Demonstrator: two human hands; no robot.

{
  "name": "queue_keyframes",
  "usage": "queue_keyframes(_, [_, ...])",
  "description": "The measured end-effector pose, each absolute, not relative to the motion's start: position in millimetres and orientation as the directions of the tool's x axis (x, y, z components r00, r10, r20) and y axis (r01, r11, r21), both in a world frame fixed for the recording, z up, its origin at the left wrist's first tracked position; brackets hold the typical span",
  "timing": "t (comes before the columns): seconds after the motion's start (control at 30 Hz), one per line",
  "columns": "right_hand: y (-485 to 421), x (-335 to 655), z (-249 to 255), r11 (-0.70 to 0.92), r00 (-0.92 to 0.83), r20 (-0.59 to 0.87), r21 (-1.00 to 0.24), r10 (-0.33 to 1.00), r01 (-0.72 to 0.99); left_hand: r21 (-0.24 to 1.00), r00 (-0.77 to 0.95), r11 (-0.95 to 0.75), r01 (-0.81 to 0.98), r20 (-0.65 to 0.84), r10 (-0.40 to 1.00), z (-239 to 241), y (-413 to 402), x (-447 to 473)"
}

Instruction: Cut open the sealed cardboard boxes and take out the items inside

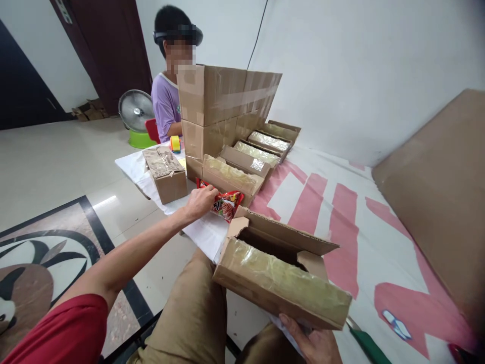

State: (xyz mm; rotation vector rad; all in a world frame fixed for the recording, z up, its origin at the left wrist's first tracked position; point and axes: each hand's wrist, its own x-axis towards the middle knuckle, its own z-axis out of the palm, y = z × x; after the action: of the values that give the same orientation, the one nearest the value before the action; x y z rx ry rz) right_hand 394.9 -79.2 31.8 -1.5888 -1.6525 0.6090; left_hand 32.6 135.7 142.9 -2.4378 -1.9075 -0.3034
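My left hand (200, 201) reaches out over the table edge and grips a red snack packet (224, 203) that lies on the white sheet. An open cardboard box (282, 268) with taped flaps stands tilted right in front of me. My right hand (314, 341) holds it from underneath at its near bottom edge, fingers curled against the cardboard. The packet lies just beyond the far left corner of this box.
Several open taped boxes (242, 164) line up behind the packet, with a tall stack of cartons (223, 108) behind them. A small closed box (166, 174) sits left. Another person (168, 98) sits at the far end. A big cardboard sheet (435, 187) lies right; a fan (135, 108) stands on the floor.
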Motion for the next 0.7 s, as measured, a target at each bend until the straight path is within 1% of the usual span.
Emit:
queue_keyframes(0.1, [-77.6,392.9,36.2,0.126,0.049,0.209,-0.745,0.977,0.655,0.145,0.200,-0.227,0.963,0.179,0.963,139.0,142.7,32.7])
queue_keyframes(0.17, [-77.5,392.2,39.5,0.123,0.022,0.181,-0.749,0.983,0.651,0.174,0.180,-0.216,0.961,0.204,0.962,135.4,137.4,28.4])
queue_keyframes(0.2, [-77.9,392.1,41.0,0.113,0.004,0.150,-0.757,0.989,0.643,0.216,0.166,-0.216,0.952,0.230,0.959,133.1,129.8,24.3])
queue_keyframes(0.27, [-79.5,391.9,42.8,0.076,-0.006,0.093,-0.775,0.996,0.628,0.386,0.165,-0.266,0.883,0.274,0.948,126.4,103.4,13.7])
queue_keyframes(0.3, [-80.4,391.6,43.2,0.055,0.013,0.081,-0.779,0.997,0.624,0.518,0.183,-0.311,0.797,0.283,0.941,121.9,85.2,8.4])
queue_keyframes(0.33, [-81.2,390.7,43.4,0.037,0.041,0.081,-0.779,0.996,0.626,0.640,0.257,-0.367,0.675,0.262,0.930,116.7,64.4,3.8])
queue_keyframes(0.37, [-81.7,388.8,43.5,0.025,0.072,0.091,-0.774,0.993,0.632,0.736,0.373,-0.409,0.539,0.227,0.900,111.0,42.3,0.6])
queue_keyframes(0.4, [-81.9,385.7,44.1,0.018,0.096,0.105,-0.765,0.990,0.643,0.809,0.457,-0.407,0.423,0.198,0.867,105.1,20.1,-1.0])
queue_keyframes(0.47, [-80.2,374.2,47.2,0.025,0.115,0.133,-0.752,0.984,0.659,0.903,0.511,-0.327,0.279,0.149,0.846,94.5,-18.7,-0.7])
queue_keyframes(0.5, [-78.1,365.3,50.0,0.038,0.105,0.141,-0.757,0.984,0.653,0.926,0.473,-0.272,0.262,0.122,0.872,90.7,-32.8,-0.4])
queue_keyframes(0.57, [-70.5,341.5,57.4,0.079,0.084,0.166,-0.782,0.983,0.618,0.954,0.340,-0.182,0.240,0.094,0.936,87.6,-47.1,-4.3])
queue_keyframes(0.63, [-58.4,311.4,65.2,0.136,0.069,0.213,-0.806,0.975,0.576,0.968,0.182,-0.117,0.222,0.077,0.980,90.9,-43.8,-18.2])
queue_keyframes(0.7, [-42.3,279.6,70.4,0.203,0.044,0.265,-0.824,0.963,0.528,0.972,0.065,-0.087,0.220,0.075,0.995,98.1,-27.7,-39.9])
